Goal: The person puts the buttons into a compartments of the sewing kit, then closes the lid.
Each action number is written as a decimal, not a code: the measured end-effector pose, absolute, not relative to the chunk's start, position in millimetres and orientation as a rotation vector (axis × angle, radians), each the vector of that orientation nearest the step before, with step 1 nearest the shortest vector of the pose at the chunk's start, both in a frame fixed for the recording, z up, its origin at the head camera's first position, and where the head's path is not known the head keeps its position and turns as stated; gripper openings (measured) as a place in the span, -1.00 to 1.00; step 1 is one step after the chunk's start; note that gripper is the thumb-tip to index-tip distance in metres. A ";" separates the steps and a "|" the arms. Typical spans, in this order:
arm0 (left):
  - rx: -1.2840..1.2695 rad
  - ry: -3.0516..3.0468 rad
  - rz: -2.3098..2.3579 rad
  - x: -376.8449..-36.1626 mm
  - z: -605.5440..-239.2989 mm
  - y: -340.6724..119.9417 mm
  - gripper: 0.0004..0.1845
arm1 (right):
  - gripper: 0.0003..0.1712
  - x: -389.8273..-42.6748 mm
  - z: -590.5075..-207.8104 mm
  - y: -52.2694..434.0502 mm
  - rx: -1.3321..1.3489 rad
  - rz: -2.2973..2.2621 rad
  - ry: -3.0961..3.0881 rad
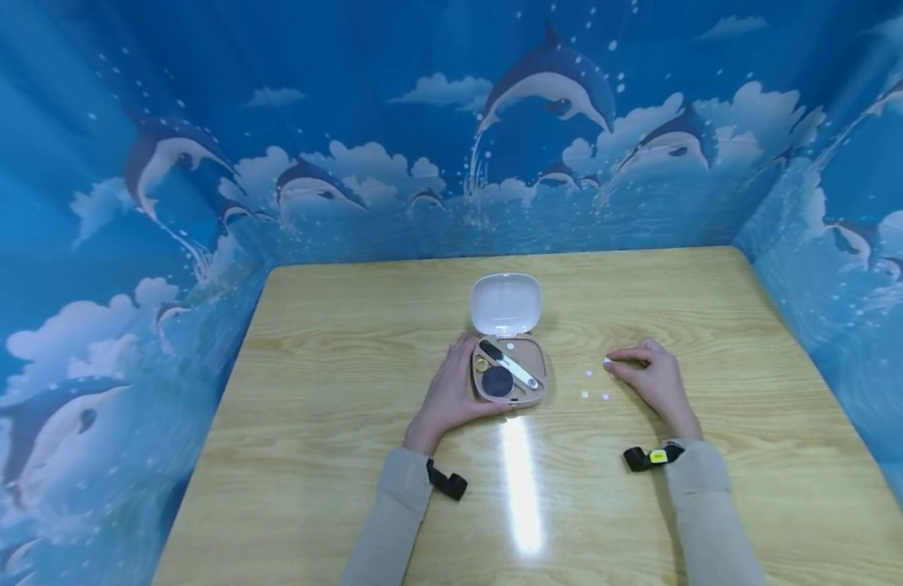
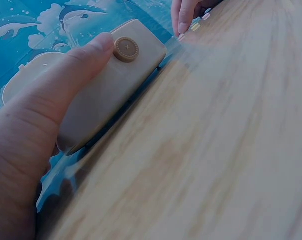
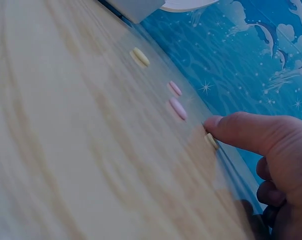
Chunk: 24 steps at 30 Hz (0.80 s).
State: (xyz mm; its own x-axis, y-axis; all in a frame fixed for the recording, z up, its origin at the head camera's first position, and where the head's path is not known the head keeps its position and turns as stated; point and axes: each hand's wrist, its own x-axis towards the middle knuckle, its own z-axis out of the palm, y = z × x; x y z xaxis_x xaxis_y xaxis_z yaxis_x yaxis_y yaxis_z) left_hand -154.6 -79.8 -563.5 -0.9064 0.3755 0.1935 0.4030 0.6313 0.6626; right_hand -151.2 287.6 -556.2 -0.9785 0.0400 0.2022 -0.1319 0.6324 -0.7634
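Pill (image 1: 608, 360) lies on wooden table (image 1: 334, 391), right of open beige case (image 1: 508, 373), apart from three loose pills (image 1: 595, 389) nearer the case. Right hand (image 1: 651, 376): index fingertip (image 3: 214, 125) touches the pill, other fingers curled under, nothing pinched yet. Left hand (image 1: 451, 392) grips case's left side, thumb (image 2: 91, 52) against its wall, steadying it. Lid (image 1: 505, 303) stands up behind. Step judged: picking up one pill. Next move calls for thumb closing against fingertip; small flat pill likely slides.
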 end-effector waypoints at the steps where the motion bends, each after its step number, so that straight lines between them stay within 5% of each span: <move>1: -0.669 -2.806 -1.152 -154.4 -563.2 -79.8 0.34 | -0.79 -150.8 -555.4 287.1 0.075 1.262 -2.655; 24: -0.676 -2.797 -1.140 -154.5 -560.7 -79.0 0.35 | -0.87 -151.6 -556.5 284.1 0.037 1.263 -2.625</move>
State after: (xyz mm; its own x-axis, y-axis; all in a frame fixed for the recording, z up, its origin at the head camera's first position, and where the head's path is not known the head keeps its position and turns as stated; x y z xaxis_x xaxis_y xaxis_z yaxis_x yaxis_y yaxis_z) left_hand -154.5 -79.0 -560.7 -0.9036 0.3774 0.2027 0.4116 0.6333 0.6554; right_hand -151.6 284.1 -556.5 -0.9737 0.0757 0.2149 -0.1207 0.6285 -0.7684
